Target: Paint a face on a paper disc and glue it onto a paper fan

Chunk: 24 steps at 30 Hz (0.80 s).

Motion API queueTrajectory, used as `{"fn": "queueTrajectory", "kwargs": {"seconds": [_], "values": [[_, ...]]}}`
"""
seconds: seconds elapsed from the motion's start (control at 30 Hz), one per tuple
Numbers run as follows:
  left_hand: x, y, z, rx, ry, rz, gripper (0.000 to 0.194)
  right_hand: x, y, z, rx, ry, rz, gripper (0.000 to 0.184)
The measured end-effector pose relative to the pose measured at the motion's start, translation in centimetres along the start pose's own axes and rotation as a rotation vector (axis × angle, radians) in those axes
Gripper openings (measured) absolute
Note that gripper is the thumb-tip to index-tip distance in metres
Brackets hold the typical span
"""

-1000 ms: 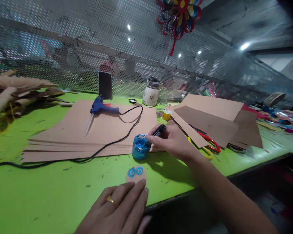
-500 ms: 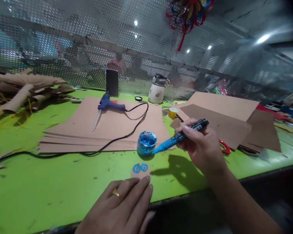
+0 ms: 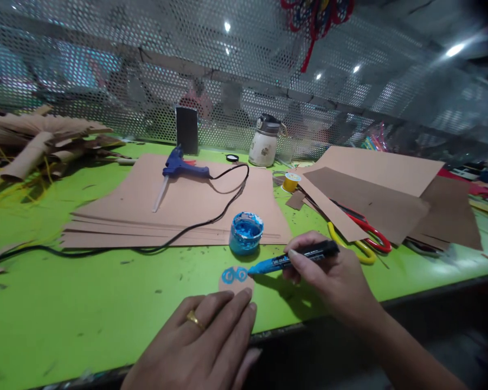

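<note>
Marker (image 3: 299, 257) slants lengthwise, blue tip (image 3: 260, 268) down-left at disc (image 3: 236, 284); right fingers (image 3: 307, 266) pinch it, left fingers (image 3: 223, 317) extended over disc.

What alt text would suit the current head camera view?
The right hand holds a blue-smeared marker, its tip at a round card with two blue rings; the left hand covers its near edge. Behind are a glue gun on brown sheets and an open jar of blue paint.
</note>
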State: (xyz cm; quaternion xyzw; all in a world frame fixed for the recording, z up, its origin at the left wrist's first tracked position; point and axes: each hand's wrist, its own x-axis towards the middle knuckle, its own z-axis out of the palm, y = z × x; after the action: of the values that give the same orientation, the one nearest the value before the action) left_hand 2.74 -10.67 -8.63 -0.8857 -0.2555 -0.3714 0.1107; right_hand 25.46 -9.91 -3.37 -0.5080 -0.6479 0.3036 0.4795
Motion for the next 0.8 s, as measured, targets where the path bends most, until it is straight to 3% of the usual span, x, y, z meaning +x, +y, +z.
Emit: {"fn": "queueTrajectory", "kwargs": {"seconds": [0.2,0.37,0.57,0.8], "values": [[0.19,-0.08,-0.10,0.016,0.029,0.009,0.024,0.05,0.46,0.17,0.008,-0.034,-0.015,0.007],[0.83,-0.42,-0.74,0.048,-0.049,0.066,0.024,-0.10,0.28,0.05,-0.026,-0.048,-0.003,0.006],[0.25,-0.13,-0.04,0.005,0.045,0.001,0.024,-0.09,-0.32,0.03,-0.044,-0.033,-0.004,0.007],[0.23,0.03,-0.25,-0.003,0.017,0.019,0.024,-0.06,-0.26,0.18,-0.001,-0.006,0.008,0.007]]}}
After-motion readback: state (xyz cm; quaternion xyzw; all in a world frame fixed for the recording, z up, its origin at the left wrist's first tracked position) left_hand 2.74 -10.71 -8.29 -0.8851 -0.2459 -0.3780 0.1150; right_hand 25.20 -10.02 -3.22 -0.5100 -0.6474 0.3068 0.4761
